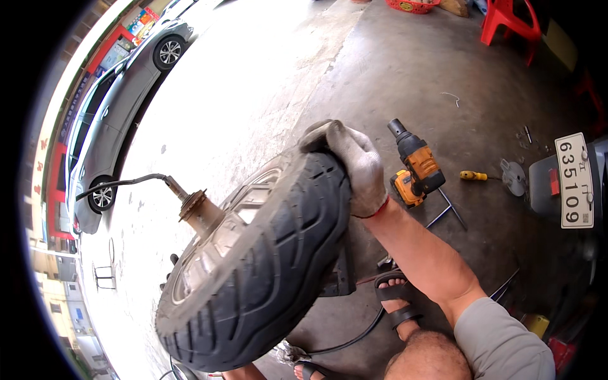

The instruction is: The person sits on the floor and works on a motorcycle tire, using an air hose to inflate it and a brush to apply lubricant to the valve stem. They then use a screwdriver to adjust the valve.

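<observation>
A scooter wheel with a black treaded tyre fills the middle, tilted and raised in front of me. From its dusty metal hub juts an axle with a rusty brown collar, and a black cable runs out of its end to the left. My right hand, in a whitish glove with grey fingers, is closed over the tyre's upper right edge. The tyre hides my left hand; only a bit of its forearm shows below. Small dark shapes at the wheel's left edge are too unclear to name.
An orange and black impact wrench lies right of my right hand. Beyond it are a yellow screwdriver, a grey disc and a vehicle's number plate. My sandalled foot is near a black hose. Silver cars stand outside.
</observation>
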The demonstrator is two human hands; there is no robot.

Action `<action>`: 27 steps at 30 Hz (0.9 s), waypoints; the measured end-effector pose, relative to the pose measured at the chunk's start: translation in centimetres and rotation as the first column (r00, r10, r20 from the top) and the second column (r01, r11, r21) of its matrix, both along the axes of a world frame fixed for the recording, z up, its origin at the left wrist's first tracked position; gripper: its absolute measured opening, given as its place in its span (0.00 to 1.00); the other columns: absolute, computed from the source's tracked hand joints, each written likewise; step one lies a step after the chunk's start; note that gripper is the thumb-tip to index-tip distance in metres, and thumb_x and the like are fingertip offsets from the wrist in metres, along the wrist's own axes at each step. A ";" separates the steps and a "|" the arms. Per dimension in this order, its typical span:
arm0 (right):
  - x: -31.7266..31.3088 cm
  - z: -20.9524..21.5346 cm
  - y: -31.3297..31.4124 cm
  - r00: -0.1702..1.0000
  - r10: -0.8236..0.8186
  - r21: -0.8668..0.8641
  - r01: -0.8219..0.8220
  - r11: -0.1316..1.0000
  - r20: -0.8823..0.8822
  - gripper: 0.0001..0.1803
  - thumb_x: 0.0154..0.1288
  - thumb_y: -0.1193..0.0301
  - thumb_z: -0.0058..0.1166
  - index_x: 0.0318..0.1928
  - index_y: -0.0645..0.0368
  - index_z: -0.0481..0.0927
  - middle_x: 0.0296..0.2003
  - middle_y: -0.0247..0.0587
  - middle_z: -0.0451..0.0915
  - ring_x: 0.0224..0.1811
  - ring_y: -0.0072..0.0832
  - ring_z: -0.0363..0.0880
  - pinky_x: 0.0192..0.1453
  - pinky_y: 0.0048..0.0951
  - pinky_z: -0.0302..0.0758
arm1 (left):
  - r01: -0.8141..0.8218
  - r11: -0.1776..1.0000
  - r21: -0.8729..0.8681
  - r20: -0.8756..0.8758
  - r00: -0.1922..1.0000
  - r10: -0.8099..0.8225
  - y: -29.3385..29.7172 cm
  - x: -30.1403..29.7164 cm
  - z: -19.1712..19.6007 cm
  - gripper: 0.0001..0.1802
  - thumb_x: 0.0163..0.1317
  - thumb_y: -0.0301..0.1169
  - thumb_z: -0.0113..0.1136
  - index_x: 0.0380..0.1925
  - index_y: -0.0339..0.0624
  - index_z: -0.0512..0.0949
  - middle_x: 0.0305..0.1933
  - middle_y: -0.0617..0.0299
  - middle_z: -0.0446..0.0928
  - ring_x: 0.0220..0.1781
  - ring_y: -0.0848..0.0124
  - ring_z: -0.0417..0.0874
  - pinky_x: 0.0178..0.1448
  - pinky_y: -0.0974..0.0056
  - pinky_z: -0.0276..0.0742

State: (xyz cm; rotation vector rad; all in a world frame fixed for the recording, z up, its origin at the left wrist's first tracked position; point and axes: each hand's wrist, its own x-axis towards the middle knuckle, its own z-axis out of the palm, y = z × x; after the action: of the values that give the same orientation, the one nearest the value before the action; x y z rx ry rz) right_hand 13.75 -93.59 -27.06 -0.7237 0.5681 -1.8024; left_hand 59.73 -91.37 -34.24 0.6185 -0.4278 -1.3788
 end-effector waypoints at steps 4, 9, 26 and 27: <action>-0.5 -3.2 -1.4 0.996 0.003 0.112 0.008 0.994 -0.092 0.22 0.81 0.60 0.44 0.44 0.67 0.84 0.48 0.45 0.83 0.51 0.27 0.79 0.61 0.29 0.73 | 0.027 0.999 0.021 -0.080 0.997 -0.025 -0.9 -0.8 -1.4 0.25 0.72 0.42 0.51 0.64 0.40 0.75 0.71 0.51 0.72 0.74 0.56 0.69 0.80 0.47 0.60; -0.3 -7.1 -2.5 0.975 0.022 0.050 -0.011 0.999 -0.221 0.22 0.81 0.61 0.43 0.38 0.64 0.84 0.49 0.47 0.83 0.65 0.38 0.72 0.73 0.39 0.62 | 0.055 0.998 0.039 -0.167 0.985 -0.047 -2.2 -1.1 -2.7 0.25 0.72 0.41 0.52 0.64 0.40 0.75 0.72 0.51 0.70 0.75 0.55 0.68 0.81 0.48 0.58; -0.2 -13.0 -0.5 0.804 0.118 0.164 -0.025 0.986 -0.582 0.20 0.71 0.77 0.47 0.61 0.66 0.78 0.68 0.47 0.74 0.71 0.33 0.69 0.77 0.31 0.59 | 0.069 0.992 0.110 0.942 0.311 -0.126 -1.4 -3.1 -2.0 0.39 0.57 0.28 0.58 0.72 0.35 0.65 0.80 0.50 0.60 0.80 0.59 0.61 0.81 0.56 0.55; -0.2 -13.0 -0.1 0.785 0.102 0.136 -0.023 0.990 -0.611 0.21 0.69 0.78 0.47 0.61 0.66 0.78 0.67 0.47 0.74 0.72 0.33 0.68 0.77 0.32 0.59 | 0.014 0.989 0.144 0.931 0.338 -0.141 -0.7 -3.2 -1.9 0.38 0.57 0.24 0.61 0.71 0.35 0.66 0.78 0.50 0.63 0.79 0.58 0.62 0.81 0.55 0.57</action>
State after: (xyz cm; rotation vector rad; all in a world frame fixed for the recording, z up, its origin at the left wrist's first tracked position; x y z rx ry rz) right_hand 13.53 -93.65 -40.09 -1.2474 1.0637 -1.4260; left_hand 56.53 -92.02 -36.12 1.5351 -1.3570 -0.9790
